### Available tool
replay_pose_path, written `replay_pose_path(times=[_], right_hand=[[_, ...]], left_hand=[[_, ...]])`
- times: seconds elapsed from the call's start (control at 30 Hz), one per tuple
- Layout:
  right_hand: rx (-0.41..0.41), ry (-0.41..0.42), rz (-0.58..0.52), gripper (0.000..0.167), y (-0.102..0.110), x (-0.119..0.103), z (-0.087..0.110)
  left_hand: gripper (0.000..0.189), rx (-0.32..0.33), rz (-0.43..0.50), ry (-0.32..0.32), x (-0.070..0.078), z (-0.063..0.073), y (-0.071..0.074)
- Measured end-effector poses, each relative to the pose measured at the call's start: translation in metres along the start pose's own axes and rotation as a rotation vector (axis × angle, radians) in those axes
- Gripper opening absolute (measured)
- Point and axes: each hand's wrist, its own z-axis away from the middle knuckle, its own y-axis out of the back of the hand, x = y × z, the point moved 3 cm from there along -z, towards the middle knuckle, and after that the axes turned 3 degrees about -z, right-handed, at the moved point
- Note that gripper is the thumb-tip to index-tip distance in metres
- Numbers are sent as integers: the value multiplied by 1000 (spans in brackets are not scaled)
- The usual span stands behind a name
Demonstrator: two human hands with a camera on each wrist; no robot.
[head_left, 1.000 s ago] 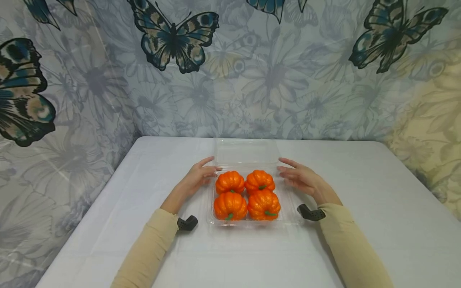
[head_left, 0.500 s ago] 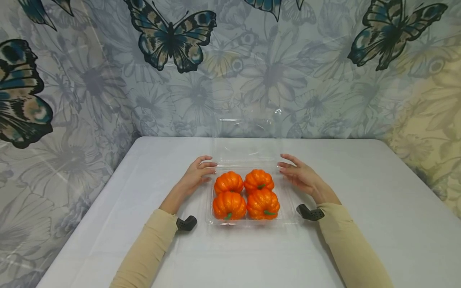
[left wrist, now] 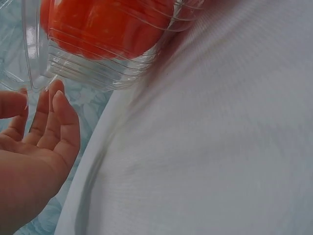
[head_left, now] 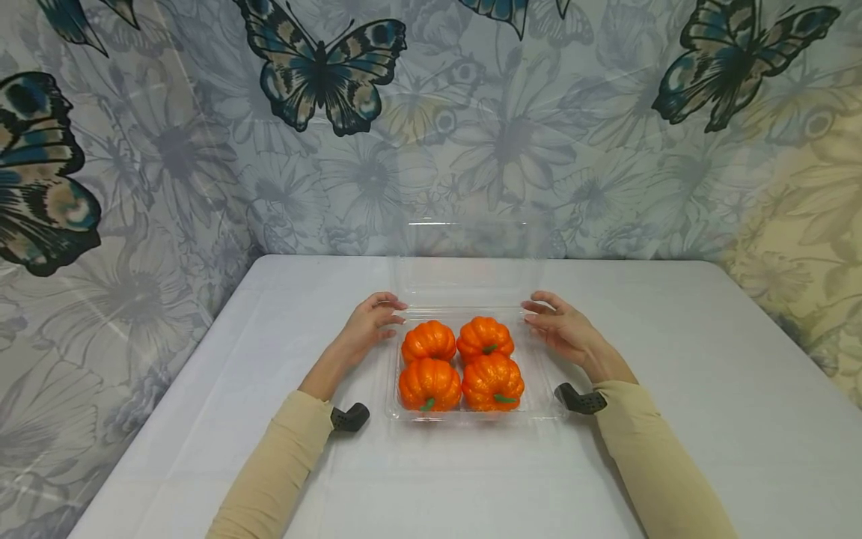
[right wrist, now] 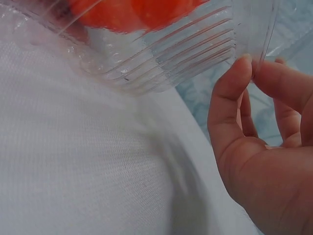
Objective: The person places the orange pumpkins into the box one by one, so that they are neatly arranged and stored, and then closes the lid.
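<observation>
A clear plastic clamshell container holds several shiny orange toy pumpkins with green stems. Its transparent lid stands up and back at the far side. My left hand is at the far left corner; in the left wrist view its fingertips lie on both sides of the rim. At the far right corner is my right hand. Its thumb and index finger pinch the rim in the right wrist view. The other fingers are bent and apart from the plastic.
A white cloth covers the table. Behind it hangs a fabric backdrop with butterflies and flowers. Both forearms wear beige sleeves, and a black wrist device sticks out at each cuff.
The lid has swung up from a lower position behind the container and now looks taller and wider. Both hands have moved only slightly at the far corners. The pumpkins stay in place.
</observation>
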Motion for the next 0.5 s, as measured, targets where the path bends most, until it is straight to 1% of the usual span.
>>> replay_pose_path(times=[0.1,0.2,0.23,0.33,0.43,0.5], right_hand=[[-16,5,0,33,0,1,0],[-46,14,0,35,0,1,1],[-54,17,3,35,-1,1,1],[-58,19,17,34,-1,1,2],[-31,17,81,30,0,0,3],[6,10,166,25,1,-1,4]], left_hand=[[23,-16,18,2,1,2,0],[35,-17,42,16,2,3,1],[37,-17,46,21,3,2,1],[32,-19,34,36,2,1,2],[30,-37,12,53,0,0,1],[31,-40,5,60,-1,-1,1]])
